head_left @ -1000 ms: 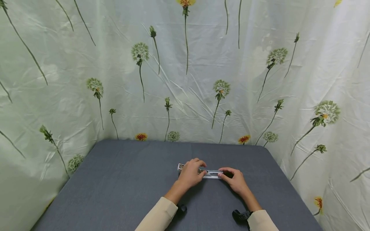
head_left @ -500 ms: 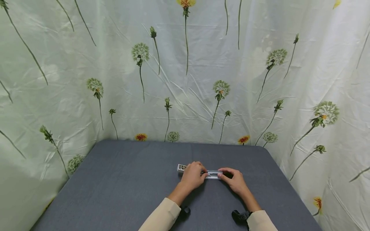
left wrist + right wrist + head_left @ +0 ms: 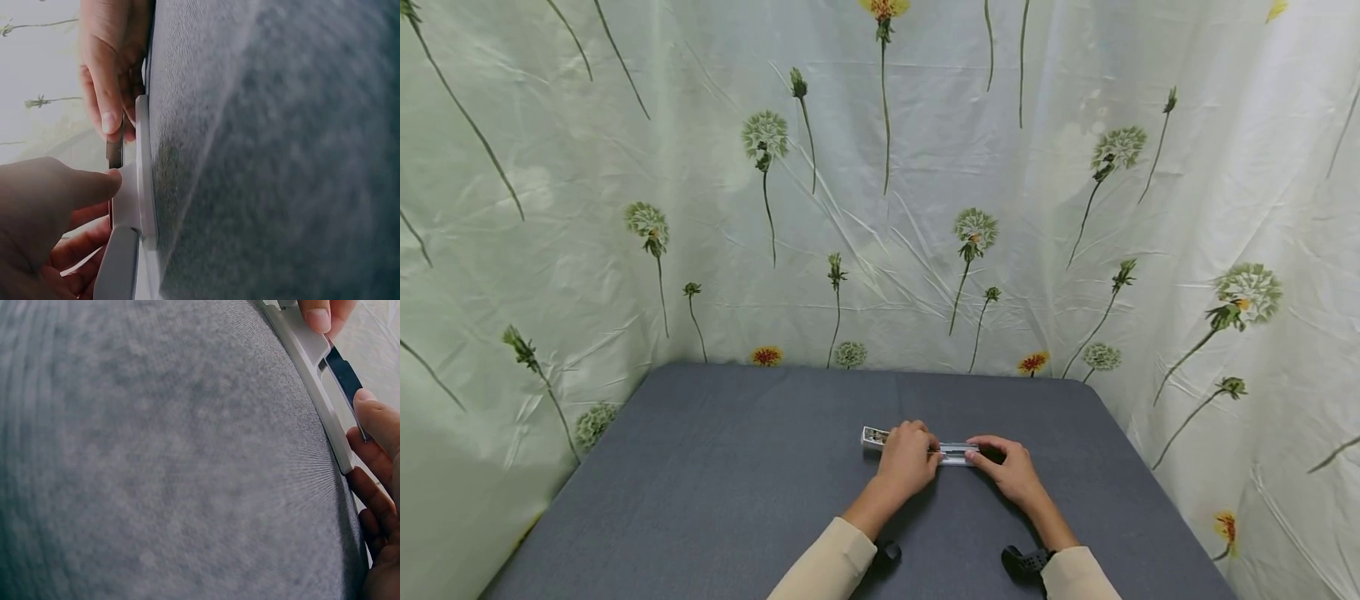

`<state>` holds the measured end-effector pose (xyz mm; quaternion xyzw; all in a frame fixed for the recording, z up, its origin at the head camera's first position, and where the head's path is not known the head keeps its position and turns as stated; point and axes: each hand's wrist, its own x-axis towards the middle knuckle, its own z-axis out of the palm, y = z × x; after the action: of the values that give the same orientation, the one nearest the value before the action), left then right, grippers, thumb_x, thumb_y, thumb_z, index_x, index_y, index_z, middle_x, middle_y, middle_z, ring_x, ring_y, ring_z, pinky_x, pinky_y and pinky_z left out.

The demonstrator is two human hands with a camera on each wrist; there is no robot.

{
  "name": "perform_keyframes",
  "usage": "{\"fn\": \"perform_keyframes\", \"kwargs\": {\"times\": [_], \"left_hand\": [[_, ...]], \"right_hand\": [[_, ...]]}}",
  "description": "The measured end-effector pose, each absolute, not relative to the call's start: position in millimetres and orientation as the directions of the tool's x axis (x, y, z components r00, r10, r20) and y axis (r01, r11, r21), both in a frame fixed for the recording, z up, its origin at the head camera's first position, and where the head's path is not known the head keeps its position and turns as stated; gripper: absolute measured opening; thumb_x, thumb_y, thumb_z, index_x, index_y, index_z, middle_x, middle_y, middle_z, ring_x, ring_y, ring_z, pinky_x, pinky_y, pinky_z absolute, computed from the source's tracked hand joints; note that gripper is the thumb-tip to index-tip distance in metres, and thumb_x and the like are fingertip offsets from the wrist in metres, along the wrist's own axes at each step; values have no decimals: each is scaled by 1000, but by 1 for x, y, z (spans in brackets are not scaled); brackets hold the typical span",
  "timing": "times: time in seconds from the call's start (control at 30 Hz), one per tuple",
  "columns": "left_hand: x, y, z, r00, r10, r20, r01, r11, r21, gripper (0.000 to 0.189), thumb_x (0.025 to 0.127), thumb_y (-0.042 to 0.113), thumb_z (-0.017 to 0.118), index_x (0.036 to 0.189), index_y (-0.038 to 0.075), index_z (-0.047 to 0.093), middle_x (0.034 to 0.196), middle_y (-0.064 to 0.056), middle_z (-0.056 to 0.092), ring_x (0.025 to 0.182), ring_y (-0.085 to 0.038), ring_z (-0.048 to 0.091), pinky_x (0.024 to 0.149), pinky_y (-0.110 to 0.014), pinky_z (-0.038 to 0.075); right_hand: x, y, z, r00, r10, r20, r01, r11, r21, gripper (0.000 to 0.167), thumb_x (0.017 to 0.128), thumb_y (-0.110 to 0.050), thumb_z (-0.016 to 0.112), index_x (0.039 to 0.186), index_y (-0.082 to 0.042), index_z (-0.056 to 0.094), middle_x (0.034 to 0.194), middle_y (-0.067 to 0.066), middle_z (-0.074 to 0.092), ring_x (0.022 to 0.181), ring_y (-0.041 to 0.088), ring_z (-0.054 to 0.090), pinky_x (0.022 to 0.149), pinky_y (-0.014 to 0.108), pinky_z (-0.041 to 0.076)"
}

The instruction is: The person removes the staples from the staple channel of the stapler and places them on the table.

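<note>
A pale grey stapler (image 3: 956, 457) lies lengthwise on the dark cloth, its cover swung back to the left. My left hand (image 3: 907, 460) reaches over its middle; thumb and fingers pinch the upper part there, hiding much of it. At the right end, my right hand (image 3: 1012, 472) holds the stapler's metal magazine (image 3: 344, 374) between thumb and finger, other fingers beside the base (image 3: 322, 409). Seen from the left wrist, my left thumb presses on the near side of the stapler body (image 3: 128, 194). Whether loose staples lie inside, I cannot tell.
Dark grey cloth (image 3: 737, 483) covers the table. Behind and beside it hangs a pale curtain (image 3: 880, 233) printed with dandelions. Dark straps with black curved pieces (image 3: 1024, 563) sit at both wrists, below the light sleeves (image 3: 831, 557).
My left hand has slid a little to the right along the stapler, its fingers drawing closer together and uncovering more of the left end. The right hand has stayed in place.
</note>
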<state>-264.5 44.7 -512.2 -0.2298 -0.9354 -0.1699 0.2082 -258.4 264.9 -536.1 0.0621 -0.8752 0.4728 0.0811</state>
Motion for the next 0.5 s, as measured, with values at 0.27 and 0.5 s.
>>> {"fn": "perform_keyframes", "kwargs": {"times": [0.27, 0.5], "left_hand": [[-261, 49, -512, -843, 315, 436, 455, 849, 267, 11, 86, 31, 84, 91, 20, 83, 96, 3, 71, 90, -19, 62, 84, -38, 51], [-262, 48, -514, -837, 302, 457, 465, 833, 301, 11, 85, 31, 84, 90, 21, 83, 97, 5, 73, 90, -17, 64, 83, -37, 51]], "right_hand": [[-258, 265, -535, -978, -47, 204, -197, 538, -820, 27, 92, -29, 80, 114, -14, 78, 113, 7, 76, 95, 6, 65, 84, 23, 51], [-260, 266, -538, -978, -52, 201, -197, 543, -816, 25, 92, -28, 80, 114, -17, 78, 113, 4, 76, 95, 4, 64, 85, 23, 52]]}}
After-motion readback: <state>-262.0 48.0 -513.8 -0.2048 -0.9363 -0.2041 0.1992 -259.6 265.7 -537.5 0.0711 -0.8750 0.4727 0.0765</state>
